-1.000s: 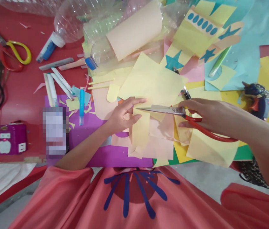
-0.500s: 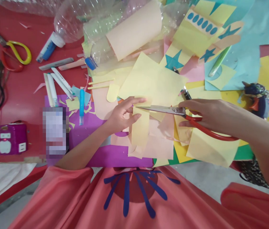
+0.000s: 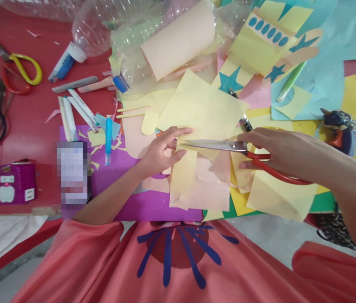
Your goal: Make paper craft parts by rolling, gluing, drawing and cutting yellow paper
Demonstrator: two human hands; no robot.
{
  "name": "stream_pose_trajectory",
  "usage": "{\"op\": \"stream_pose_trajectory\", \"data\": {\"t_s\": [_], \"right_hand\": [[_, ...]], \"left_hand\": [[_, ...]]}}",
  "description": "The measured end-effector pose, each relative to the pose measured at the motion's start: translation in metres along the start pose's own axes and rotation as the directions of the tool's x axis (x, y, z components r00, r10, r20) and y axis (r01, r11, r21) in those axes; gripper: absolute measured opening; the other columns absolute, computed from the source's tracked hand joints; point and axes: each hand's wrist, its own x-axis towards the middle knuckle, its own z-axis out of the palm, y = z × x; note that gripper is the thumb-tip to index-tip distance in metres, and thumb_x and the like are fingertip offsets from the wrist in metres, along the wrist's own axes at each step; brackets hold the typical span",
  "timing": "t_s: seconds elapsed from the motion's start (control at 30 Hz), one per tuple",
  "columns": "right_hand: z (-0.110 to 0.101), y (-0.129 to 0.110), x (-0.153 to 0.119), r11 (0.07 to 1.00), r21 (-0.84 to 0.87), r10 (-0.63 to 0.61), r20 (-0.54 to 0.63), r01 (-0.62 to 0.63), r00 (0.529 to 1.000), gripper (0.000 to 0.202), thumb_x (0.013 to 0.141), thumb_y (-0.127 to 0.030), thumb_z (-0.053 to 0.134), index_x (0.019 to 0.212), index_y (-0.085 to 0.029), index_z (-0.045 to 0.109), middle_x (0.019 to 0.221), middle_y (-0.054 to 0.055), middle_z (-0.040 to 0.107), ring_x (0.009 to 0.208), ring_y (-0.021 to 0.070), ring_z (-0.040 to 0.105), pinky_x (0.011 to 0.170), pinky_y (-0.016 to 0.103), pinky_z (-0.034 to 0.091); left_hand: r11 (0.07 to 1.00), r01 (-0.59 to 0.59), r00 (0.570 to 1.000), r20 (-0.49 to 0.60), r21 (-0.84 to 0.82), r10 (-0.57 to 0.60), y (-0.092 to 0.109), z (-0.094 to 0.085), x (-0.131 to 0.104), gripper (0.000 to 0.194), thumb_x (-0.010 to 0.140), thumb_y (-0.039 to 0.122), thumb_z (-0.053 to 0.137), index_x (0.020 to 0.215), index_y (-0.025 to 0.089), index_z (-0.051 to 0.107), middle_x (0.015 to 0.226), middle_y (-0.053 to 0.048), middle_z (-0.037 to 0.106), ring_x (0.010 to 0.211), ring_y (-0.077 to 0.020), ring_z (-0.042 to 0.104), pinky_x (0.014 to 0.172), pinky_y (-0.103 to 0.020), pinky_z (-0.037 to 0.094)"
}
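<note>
A narrow pale-yellow strip is laid from near to far in the middle of the red table, partly over pink paper, and its far part is crossed from the right by the scissors. The handles are gripped by the right hand, with the fingers curled round the loops and the blades pointed left. At the strip's left edge, the left hand is placed: the index finger is stretched out on the far side of the blade tips, the thumb is set on the near side, and a gap is left between the two — whether the strip is also pinched by fingers hidden beneath, or taken fully between the blades, cannot be told at this angle. For a clean cut, the strip is best kept taut and raised a little, so that the large yellow sheet just beyond and the pink paper below are not caught. Most care is owed to the left fingertips — they are set close to the points, so short snips are judged safer than one full closing, with the paper turned rather than the scissors twisted.
</note>
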Motion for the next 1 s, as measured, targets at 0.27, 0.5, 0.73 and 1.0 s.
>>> {"op": "stream_pose_trajectory", "data": {"t_s": [0.27,0.5,0.73,1.0], "right_hand": [[0.001,-0.007,0.003,1.000,0.020,-0.002,0.018,0.002,1.000,0.047,0.088,-0.060,0.050,0.120,-0.027,0.062,0.098,0.010,0.073,0.077,0.0268,0.069,0.059,0.033,0.045],[0.003,-0.008,0.007,1.000,0.019,-0.010,0.007,0.010,1.000,0.053,0.088,-0.067,0.044,0.118,-0.028,0.062,0.090,0.009,0.073,0.069,0.0237,0.066,0.055,0.031,0.041],[0.000,-0.010,0.009,1.000,0.013,-0.019,0.024,0.019,1.000,0.053,0.089,-0.066,0.042,0.115,-0.025,0.064,0.085,0.009,0.072,0.067,0.0240,0.066,0.054,0.031,0.041],[-0.001,-0.011,0.009,1.000,-0.018,0.004,0.029,-0.004,1.000,0.053,0.088,-0.066,0.043,0.116,-0.028,0.065,0.094,0.010,0.075,0.069,0.0264,0.068,0.053,0.032,0.041]], "left_hand": [[0.998,-0.021,1.000,0.018,0.064,0.020,0.001,0.000,-0.001,0.040,0.091,0.034,0.059,0.131,0.026,0.057,0.121,-0.008,0.062,0.115,-0.0194,0.060,0.077,-0.024,0.060],[0.989,0.048,0.997,0.060,0.137,-0.057,0.006,-0.001,-0.002,0.041,0.092,0.037,0.056,0.131,0.024,0.056,0.135,-0.007,0.059,0.131,-0.0226,0.052,0.084,-0.026,0.059],[0.987,0.040,0.997,0.053,0.156,-0.049,0.005,-0.002,-0.002,0.042,0.090,0.027,0.058,0.132,0.024,0.056,0.135,-0.007,0.060,0.131,-0.0234,0.052,0.082,-0.024,0.059],[0.983,0.018,0.998,0.055,0.185,-0.029,0.006,-0.002,-0.001,0.041,0.090,0.029,0.057,0.131,0.023,0.056,0.132,-0.007,0.061,0.128,-0.0230,0.054,0.075,-0.022,0.058]]}}
